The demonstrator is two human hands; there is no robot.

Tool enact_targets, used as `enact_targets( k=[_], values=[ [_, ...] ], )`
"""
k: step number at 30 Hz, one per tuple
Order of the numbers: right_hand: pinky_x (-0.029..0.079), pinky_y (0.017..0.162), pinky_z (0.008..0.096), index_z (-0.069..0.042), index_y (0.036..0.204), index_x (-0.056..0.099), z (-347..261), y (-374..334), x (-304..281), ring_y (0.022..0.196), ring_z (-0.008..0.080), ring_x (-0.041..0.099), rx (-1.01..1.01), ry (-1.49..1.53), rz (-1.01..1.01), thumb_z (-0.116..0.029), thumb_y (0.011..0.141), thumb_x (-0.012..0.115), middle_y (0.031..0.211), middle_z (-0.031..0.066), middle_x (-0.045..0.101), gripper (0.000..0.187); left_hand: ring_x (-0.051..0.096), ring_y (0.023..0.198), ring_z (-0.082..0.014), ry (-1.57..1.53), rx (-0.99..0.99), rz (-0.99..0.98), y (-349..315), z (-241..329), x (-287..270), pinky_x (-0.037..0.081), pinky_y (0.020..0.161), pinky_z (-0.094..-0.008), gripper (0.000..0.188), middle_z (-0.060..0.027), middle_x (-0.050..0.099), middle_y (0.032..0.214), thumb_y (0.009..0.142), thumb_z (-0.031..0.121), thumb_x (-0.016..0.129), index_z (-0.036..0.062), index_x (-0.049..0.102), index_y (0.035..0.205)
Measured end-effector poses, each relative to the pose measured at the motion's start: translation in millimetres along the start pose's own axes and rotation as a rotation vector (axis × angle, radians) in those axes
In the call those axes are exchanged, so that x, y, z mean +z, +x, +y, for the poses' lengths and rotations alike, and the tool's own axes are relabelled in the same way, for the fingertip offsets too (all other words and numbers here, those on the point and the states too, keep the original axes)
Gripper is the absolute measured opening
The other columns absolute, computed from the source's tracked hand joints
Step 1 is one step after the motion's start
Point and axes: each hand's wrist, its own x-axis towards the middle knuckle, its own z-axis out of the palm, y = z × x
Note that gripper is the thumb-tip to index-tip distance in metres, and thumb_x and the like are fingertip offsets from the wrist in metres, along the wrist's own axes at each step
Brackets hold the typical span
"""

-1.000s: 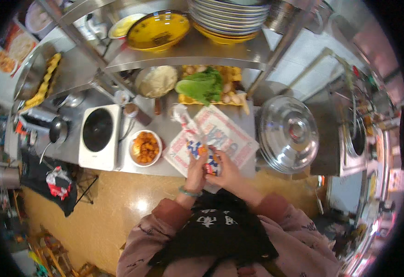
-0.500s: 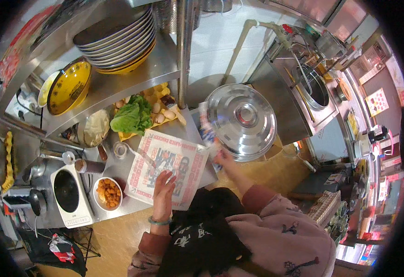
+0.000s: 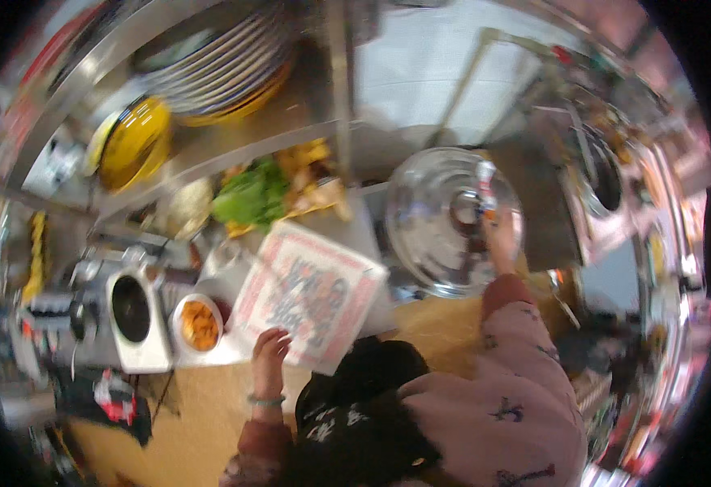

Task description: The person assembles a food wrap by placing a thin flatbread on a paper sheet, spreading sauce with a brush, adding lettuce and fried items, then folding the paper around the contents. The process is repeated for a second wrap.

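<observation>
The flat white box [image 3: 303,296] with red and blue-grey printing lies on the metal counter in front of me. My left hand [image 3: 271,347] is beside its lower left edge, fingers loosely bent and apart, holding nothing. My right hand [image 3: 498,231] reaches out over the large round metal lid [image 3: 428,203]. Its fingers are closed on a small, narrow packet [image 3: 486,185] in white, red and blue; blur hides its exact kind. Left of the box stands a white bowl [image 3: 178,331] of orange-brown fried pieces [image 3: 200,325].
A white cooktop [image 3: 148,353] stands left of the bowl. Behind the box are green lettuce [image 3: 252,195] and a yellow egg tray [image 3: 315,154]. Stacked plates [image 3: 226,69] and a yellow bowl [image 3: 140,142] sit on the steel shelf above. A pot [image 3: 603,174] stands at the right.
My right hand has swung right and away from me with the packet, from the lid's left side to over it. My left hand has dropped back off the box. The view has shifted.
</observation>
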Motion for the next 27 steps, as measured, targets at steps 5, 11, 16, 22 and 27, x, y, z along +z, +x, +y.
enact_targets(
  k=[5, 11, 16, 22, 27],
  values=[
    [0.044, 0.082, 0.0401, -0.003, 0.116, 0.048, -6.0, 14.0, -0.7, 0.096, 0.0324, 0.056, 0.107, 0.27, -0.277, -0.027, 0.078, 0.054, 0.104, 0.0192, 0.058, 0.045, 0.057, 0.097, -0.0213, -0.023, 0.047, 0.034, -6.9, -9.2, -11.7, 0.043, 0.086, -0.0303, 0.027, -0.0095, 0.058, 0.108, 0.086, 0.017, 0.052, 0.0027, 0.054, 0.109],
    [0.04, 0.087, 0.0483, -0.001, 0.124, 0.04, 22.3, 37.7, 54.7, 0.102, 0.0443, 0.049, 0.103, 0.055, -0.149, -0.035, 0.082, 0.052, 0.114, 0.0275, 0.049, 0.055, 0.056, 0.096, -0.0176, -0.041, 0.042, 0.115, -22.4, -5.4, -24.9, 0.04, 0.085, -0.0286, 0.022, -0.0069, 0.059, 0.104, 0.085, 0.015, 0.05, 0.0048, 0.055, 0.104],
    [0.038, 0.093, 0.0444, -0.004, 0.124, 0.042, 2.5, 42.0, 16.4, 0.107, 0.0391, 0.049, -0.091, 0.252, 0.008, -0.02, 0.085, 0.052, 0.119, 0.0254, 0.048, 0.044, 0.056, 0.094, -0.0163, 0.025, 0.211, 0.359, -11.3, -5.3, -70.4, 0.041, 0.082, -0.029, 0.025, -0.0047, 0.058, 0.102, 0.084, 0.016, 0.05, 0.0063, 0.054, 0.107],
    [0.042, 0.085, 0.0348, -0.001, 0.111, 0.054, -120.5, -78.3, -48.8, 0.089, 0.0244, 0.057, -0.368, 0.574, 0.083, -0.008, 0.084, 0.056, 0.1, 0.0129, 0.059, 0.028, 0.055, 0.082, -0.0173, -0.133, 0.136, 0.862, 16.1, -7.8, -151.5, 0.044, 0.069, -0.0285, 0.034, -0.0069, 0.053, 0.091, 0.087, 0.019, 0.051, 0.0072, 0.04, 0.116],
    [0.043, 0.064, 0.0236, 0.0, 0.085, 0.055, -236.2, -191.8, -57.4, 0.068, 0.009, 0.051, -0.042, 1.048, -0.493, -0.006, 0.08, 0.061, 0.074, 0.0061, 0.056, 0.01, 0.06, 0.077, -0.0227, -0.17, 0.046, 0.584, 36.1, 2.2, -200.1, 0.051, 0.067, -0.0321, 0.038, -0.0104, 0.055, 0.092, 0.089, 0.023, 0.048, 0.0024, 0.04, 0.12]
  ],
)
